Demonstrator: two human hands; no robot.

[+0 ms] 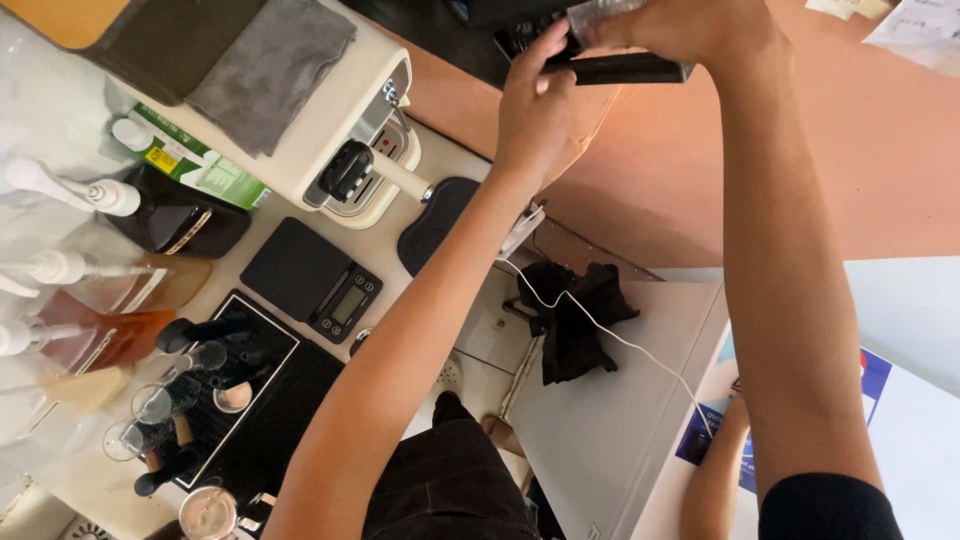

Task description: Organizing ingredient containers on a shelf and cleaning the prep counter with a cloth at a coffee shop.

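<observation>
Two bare hands meet at the top of the view over a black bar-shaped object (620, 68), held level above the reddish counter (800, 170). Left hand (535, 105) closes its fingers around the bar's left end from below. Right hand (680, 28) grips the bar from above, also pinching a clear crinkled wrapper (600, 15). Below the left forearm sit a black digital scale (310, 278), a cream espresso machine (330, 120) topped by a grey cloth (270, 70), and a black rag (575, 315).
</observation>
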